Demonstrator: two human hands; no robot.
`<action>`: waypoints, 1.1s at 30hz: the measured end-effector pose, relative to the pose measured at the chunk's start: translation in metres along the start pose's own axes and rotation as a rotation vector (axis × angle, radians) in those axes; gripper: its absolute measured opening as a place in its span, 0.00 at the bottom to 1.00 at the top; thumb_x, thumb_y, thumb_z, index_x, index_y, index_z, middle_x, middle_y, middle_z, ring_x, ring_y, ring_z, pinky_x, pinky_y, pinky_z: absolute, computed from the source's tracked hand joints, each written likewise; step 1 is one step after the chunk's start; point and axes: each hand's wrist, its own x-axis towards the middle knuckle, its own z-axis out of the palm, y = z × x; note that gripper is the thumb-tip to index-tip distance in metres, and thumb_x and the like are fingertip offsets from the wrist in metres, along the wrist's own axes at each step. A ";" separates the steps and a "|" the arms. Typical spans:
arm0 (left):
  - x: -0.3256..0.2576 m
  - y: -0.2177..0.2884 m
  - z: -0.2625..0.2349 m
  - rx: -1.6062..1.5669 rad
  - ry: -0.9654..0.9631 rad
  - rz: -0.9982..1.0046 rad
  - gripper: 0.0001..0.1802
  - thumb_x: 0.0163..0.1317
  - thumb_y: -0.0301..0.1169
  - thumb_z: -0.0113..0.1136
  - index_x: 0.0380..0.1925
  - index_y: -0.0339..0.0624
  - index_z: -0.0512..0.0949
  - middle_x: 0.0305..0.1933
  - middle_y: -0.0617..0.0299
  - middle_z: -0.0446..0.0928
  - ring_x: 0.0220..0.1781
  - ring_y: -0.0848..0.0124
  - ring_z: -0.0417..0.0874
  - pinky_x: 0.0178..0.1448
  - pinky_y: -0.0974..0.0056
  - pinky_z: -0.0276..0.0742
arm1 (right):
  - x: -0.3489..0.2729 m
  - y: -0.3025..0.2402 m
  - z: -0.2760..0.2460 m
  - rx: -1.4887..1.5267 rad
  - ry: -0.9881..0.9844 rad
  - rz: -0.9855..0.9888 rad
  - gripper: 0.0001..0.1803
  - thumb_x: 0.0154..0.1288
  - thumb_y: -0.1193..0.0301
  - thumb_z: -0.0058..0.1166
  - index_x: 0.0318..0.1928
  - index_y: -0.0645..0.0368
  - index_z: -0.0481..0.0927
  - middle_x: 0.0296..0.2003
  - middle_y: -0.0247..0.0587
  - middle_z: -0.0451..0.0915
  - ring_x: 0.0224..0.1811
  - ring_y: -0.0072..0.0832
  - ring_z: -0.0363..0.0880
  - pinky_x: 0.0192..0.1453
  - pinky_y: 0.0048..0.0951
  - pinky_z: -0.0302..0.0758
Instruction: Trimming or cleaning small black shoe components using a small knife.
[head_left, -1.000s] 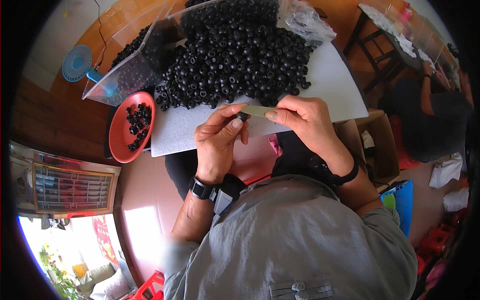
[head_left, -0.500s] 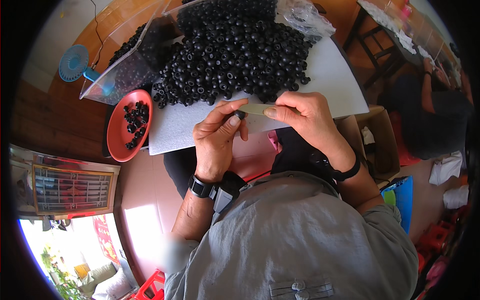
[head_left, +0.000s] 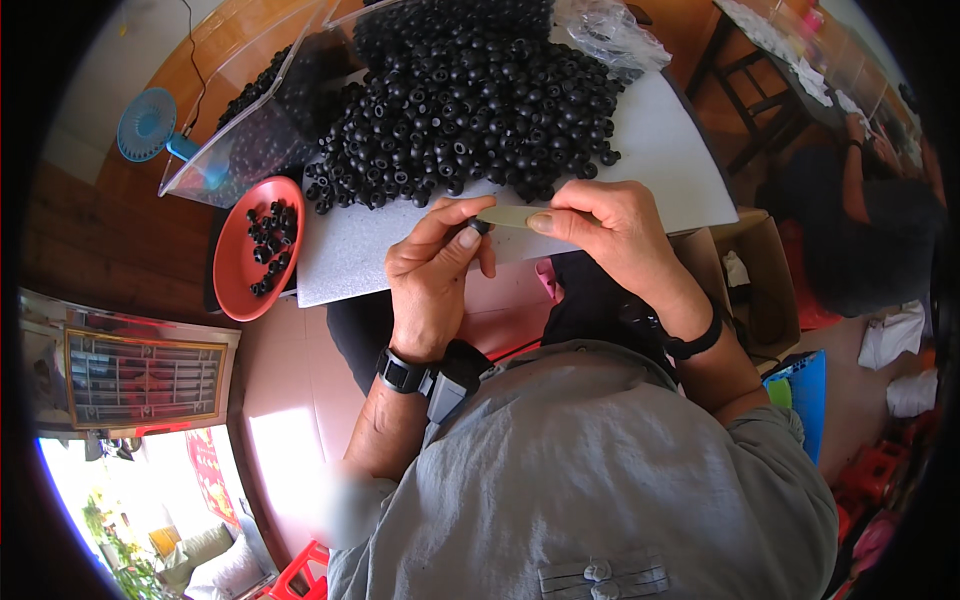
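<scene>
The left hand (head_left: 432,268) pinches one small black rubber piece (head_left: 479,226) between thumb and finger, right at the near edge of the white board (head_left: 660,140). The right hand (head_left: 617,228) is just beside it, fingers pressed together around a thin pale blade (head_left: 508,215) whose tip touches the little piece. The piece is tiny and round, so it could pop out of the pinch and roll off the near edge of the board, down to the floor between the person's knees. The blade is very close to the left thumb, so a slip could nick the skin if the right hand pushes too hard. Farther back on the board lies a big pile of black rubber pieces (head_left: 470,90), and some sit close to the hands, so a bump from a wrist might send a few rolling off the board. To the left of the board sits a red dish (head_left: 232,262) with a few pieces in it, partly hanging past the table edge, so a knock from the left arm could tip it. Behind the dish, at the board's far left, a clear plastic tray (head_left: 250,130) leans with more pieces inside, and a small blue fan (head_left: 148,123) stands beyond it.
</scene>
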 end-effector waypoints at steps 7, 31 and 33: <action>0.001 0.001 0.002 -0.017 0.008 0.021 0.13 0.72 0.20 0.54 0.53 0.31 0.81 0.51 0.60 0.75 0.36 0.70 0.77 0.40 0.68 0.73 | -0.002 0.009 0.002 -0.152 -0.010 -0.238 0.09 0.63 0.72 0.68 0.31 0.65 0.82 0.19 0.35 0.72 0.22 0.18 0.68 0.26 0.26 0.65; -0.002 0.102 -0.134 0.783 0.637 0.348 0.13 0.61 0.18 0.63 0.46 0.35 0.86 0.41 0.63 0.83 0.36 0.76 0.79 0.39 0.71 0.76 | -0.005 0.014 -0.002 0.307 0.062 -0.030 0.13 0.67 0.67 0.66 0.30 0.65 0.82 0.19 0.29 0.73 0.23 0.13 0.66 0.27 0.22 0.62; 0.004 0.103 -0.160 1.251 0.583 0.431 0.15 0.57 0.19 0.65 0.45 0.39 0.87 0.44 0.62 0.82 0.46 0.69 0.80 0.50 0.65 0.77 | -0.005 0.012 -0.002 0.305 0.061 -0.032 0.14 0.67 0.67 0.66 0.30 0.65 0.81 0.19 0.29 0.73 0.23 0.13 0.66 0.27 0.22 0.62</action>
